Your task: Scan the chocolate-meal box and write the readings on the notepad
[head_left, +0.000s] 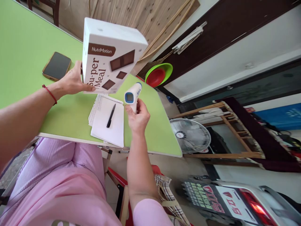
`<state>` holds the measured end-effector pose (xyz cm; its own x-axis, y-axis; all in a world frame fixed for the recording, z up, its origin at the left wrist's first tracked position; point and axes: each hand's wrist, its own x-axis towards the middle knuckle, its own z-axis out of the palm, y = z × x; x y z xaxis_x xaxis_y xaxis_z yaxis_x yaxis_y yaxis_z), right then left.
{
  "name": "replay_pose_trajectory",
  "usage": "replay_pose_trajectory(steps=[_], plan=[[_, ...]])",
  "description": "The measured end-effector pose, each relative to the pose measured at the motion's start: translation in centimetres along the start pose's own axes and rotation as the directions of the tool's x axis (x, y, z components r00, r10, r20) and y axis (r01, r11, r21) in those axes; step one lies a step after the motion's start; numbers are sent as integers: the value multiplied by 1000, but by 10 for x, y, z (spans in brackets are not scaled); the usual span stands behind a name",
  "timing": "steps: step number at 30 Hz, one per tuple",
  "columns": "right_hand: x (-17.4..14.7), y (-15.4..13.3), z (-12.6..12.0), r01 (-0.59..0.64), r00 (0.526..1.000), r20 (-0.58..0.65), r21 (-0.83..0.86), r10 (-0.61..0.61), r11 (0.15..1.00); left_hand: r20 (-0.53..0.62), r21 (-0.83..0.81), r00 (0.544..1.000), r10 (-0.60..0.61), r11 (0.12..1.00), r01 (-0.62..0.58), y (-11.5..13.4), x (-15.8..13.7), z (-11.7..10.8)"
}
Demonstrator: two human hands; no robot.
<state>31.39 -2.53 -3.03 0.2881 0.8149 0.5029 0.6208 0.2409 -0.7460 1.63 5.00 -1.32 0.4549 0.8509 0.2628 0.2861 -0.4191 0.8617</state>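
Note:
My left hand (74,80) grips the lower left corner of a white box (127,36) printed "NutriMotion" and "Su-per Meal". The box is tilted, and its base is partly over the green table (21,69). In my right hand (139,117) is a white and blue infrared thermometer (133,94), held by its handle with its small screen towards me. A black pen (111,115) lies on a white notepad (101,131) below the box, with written sheets (93,110) sticking out at its left side. The fingers behind the box are hidden.
A dark phone in a brown-edged case (57,66) lies on the table, left of the box. Beyond the table's right end are a fan (191,135), a wooden frame (222,155), and green and red basins (156,77). A scooter's rear (249,201) is at lower right.

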Motion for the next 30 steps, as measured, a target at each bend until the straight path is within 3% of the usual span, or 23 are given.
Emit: replay_pose_trajectory(steps=[3,5,8,14,17,20,22,24,30], plan=[[13,23,-3,-67,997,8,-259,72,964,-233,123,965,-121,981,153,-10,0,2],[12,30,-3,-109,992,11,-377,122,920,-243,150,960,-141,972,180,-16,1,5],[9,33,-3,-128,985,32,-510,167,851,-218,164,973,-81,979,118,-24,4,9],[14,36,-3,-101,977,89,-611,195,785,-227,223,972,-55,969,107,-30,7,11],[12,34,-4,-41,988,88,-648,128,761,-231,202,973,-24,977,72,-28,7,11],[0,22,-1,119,991,117,-578,-62,807,-245,187,969,-33,979,80,-27,6,13],[-14,11,6,239,961,233,-437,-147,867,-265,198,963,-48,975,103,-27,6,14],[-28,1,16,282,915,375,-327,-150,902,-282,210,958,-50,971,112,-27,6,15],[-52,-12,27,288,796,605,-394,10,873,-262,202,965,-24,976,79,-26,5,9]])
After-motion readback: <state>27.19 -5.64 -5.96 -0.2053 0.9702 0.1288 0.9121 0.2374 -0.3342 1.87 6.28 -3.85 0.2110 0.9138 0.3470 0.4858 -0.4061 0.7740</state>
